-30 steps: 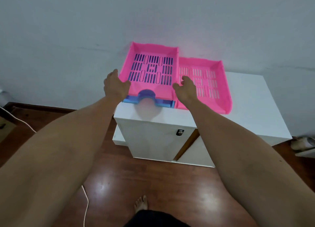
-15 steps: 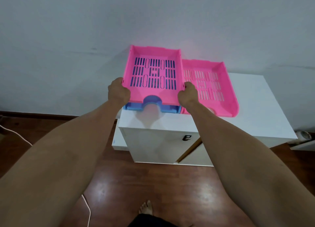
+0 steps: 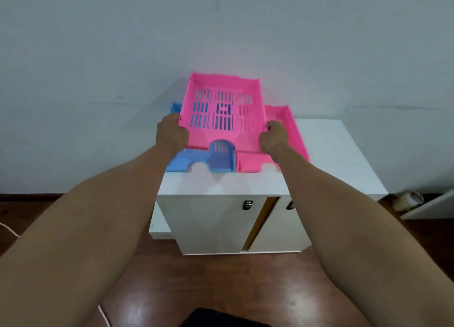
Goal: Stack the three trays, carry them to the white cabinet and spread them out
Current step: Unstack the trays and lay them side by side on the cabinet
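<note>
I hold a pink slotted tray (image 3: 222, 140) in the air above the white cabinet (image 3: 326, 159). My left hand (image 3: 171, 134) grips its left side wall and my right hand (image 3: 274, 137) grips its right side wall. Below it a blue tray (image 3: 183, 163) lies on the cabinet's left part, its left edge jutting past the cabinet top. A second pink tray (image 3: 292, 127) lies beside the blue one on the cabinet, partly hidden by the lifted tray and my right hand.
The cabinet stands against a grey wall, its right door (image 3: 277, 226) slightly ajar. A white board (image 3: 427, 207) and a tape roll (image 3: 409, 200) lie on the floor at right. A white cable (image 3: 104, 315) runs across the brown wooden floor (image 3: 213, 277).
Both hands have closed on the top pink tray and lifted it off the blue tray, which now shows underneath. My view has shifted so the cabinet sits more to the right.
</note>
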